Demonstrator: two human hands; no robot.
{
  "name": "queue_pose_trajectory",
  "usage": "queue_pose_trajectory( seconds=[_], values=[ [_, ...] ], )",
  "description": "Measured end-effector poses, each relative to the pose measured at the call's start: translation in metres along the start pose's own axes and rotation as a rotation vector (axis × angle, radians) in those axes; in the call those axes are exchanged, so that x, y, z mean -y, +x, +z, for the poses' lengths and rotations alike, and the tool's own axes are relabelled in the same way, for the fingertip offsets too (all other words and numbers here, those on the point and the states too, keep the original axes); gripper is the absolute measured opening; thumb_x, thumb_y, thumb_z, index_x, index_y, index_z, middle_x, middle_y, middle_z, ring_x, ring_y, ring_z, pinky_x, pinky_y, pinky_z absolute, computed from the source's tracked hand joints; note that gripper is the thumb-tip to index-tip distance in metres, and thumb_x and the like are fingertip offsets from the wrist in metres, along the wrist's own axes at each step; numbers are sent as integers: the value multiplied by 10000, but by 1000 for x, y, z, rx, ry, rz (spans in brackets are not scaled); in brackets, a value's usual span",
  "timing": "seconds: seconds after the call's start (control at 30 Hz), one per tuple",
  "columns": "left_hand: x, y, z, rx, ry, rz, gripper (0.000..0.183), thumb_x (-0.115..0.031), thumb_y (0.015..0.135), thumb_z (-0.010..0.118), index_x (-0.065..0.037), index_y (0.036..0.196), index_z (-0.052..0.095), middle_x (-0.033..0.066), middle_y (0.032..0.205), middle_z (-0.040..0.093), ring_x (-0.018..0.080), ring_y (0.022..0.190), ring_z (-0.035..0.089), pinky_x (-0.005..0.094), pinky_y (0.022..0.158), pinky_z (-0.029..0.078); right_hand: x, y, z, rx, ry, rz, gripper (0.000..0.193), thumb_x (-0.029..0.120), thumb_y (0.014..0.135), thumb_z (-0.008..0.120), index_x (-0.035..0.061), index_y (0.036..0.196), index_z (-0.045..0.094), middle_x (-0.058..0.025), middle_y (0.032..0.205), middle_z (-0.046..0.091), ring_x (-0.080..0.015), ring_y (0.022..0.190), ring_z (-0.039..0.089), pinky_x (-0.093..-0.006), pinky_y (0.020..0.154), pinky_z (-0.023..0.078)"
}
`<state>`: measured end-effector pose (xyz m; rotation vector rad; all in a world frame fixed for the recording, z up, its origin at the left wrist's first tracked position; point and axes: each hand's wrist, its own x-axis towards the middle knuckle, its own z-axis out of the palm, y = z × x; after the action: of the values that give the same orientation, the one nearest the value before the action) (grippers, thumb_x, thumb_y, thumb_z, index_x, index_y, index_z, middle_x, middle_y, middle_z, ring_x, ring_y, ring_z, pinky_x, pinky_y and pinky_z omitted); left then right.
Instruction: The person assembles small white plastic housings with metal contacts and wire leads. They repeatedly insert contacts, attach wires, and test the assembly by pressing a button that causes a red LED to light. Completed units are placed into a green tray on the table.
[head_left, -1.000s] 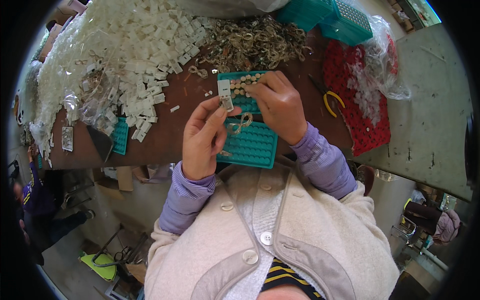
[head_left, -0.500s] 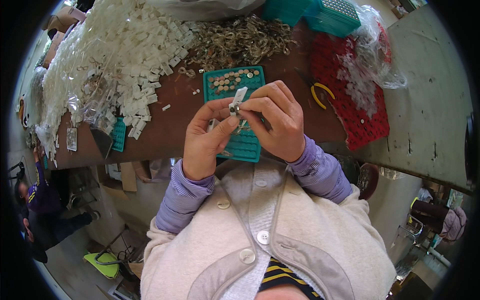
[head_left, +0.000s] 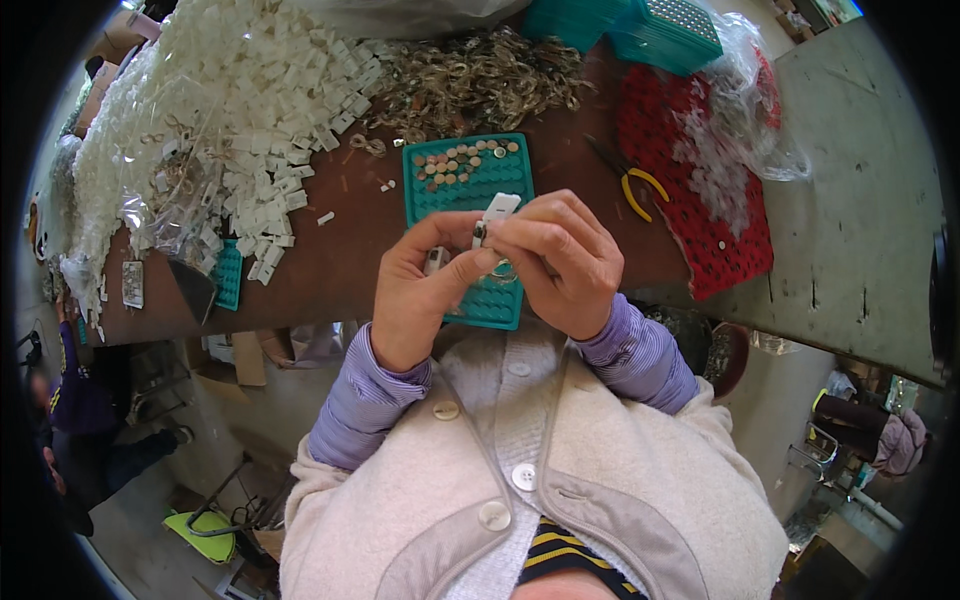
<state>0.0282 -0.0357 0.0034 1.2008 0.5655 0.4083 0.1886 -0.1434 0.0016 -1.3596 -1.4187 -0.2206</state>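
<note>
Obscuring part of white case [head_left: 501,207]: hands [head_left: 420,290] [head_left: 568,262]

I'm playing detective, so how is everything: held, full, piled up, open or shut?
Left hand, pinching the white piece
Right hand, at that piece, grip unclear
White piece, held, one end sticking up
Teal tray, partly filled with round discs
Yellow-handled pliers, lying with handles apart
White casings, heaped
Thin cords, tangled in a pile
Far teal trays, stacked
Red cloth, spread out, white bits on it
Clear bag, crumpled
</note>
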Motion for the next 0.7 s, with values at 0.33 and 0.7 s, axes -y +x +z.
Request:
queue_pose_trajectory(
  seconds=[0.33,0.7],
  values=[
    [7,19,-38,-110,-271,-33,247,-180,1059,725,-36,1259,703,54,1016,793,-13,580,426,180,505,298,-48,20,34,127,-169,208,144,-36,844,776,11,979,791,-119,963,678,-324,932,674,-426,803,571],
    [4,13,-20,-153,-95,-2,313,-85,1008,789,-26,1306,710,-45,983,673,-8,739,521,180,600,389,-26,16,23,103,-17,107,202,-70,811,779,27,967,695,-124,968,693,-328,913,674,-426,792,563]
  ],
)
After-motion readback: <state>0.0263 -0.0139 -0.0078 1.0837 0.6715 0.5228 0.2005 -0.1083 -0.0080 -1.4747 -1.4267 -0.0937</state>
